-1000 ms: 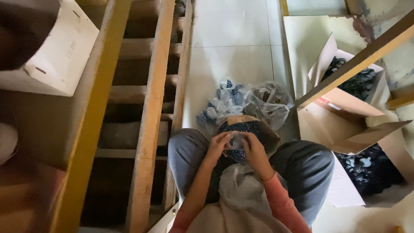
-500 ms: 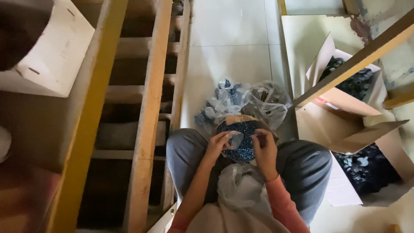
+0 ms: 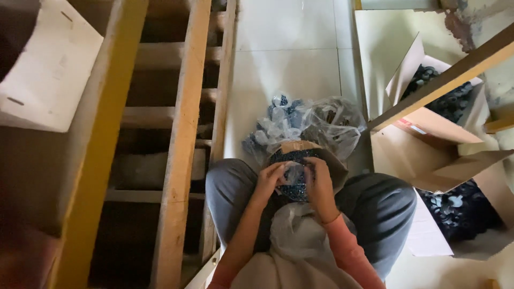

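A: Clear, crinkly plastic — a small bag (image 3: 293,172) sits pinched between both hands, right over the lap.

B: Left hand (image 3: 271,177) has its fingers (image 3: 280,169) curled onto the bag's left edge, clenched on the film. Right hand (image 3: 318,182) mirrors it, fingers bent over the right edge, grasping the same bag.

A: Both wrists angle inward, the forearms converging from below, the right one in a coral sleeve (image 3: 345,250).

B: Directly beneath the hands, an open cardboard box (image 3: 332,164) full of small dark blue, glittery pieces (image 3: 295,156). It's wedged between the knees, in grey trousers (image 3: 380,208).

A: Beyond the box, 2 bulging transparent bags (image 3: 334,124) lie on the pale tiled floor (image 3: 284,64), wrinkled and shiny, with blue bits showing through the left one.

B: A soft white plastic bag (image 3: 297,230) is bunched on the lap, just under the wrists.

A: Left side, raw wooden ladder rails (image 3: 179,144) and a yellow-painted beam (image 3: 99,155). Right side, open cartons (image 3: 444,101) holding dark round parts.
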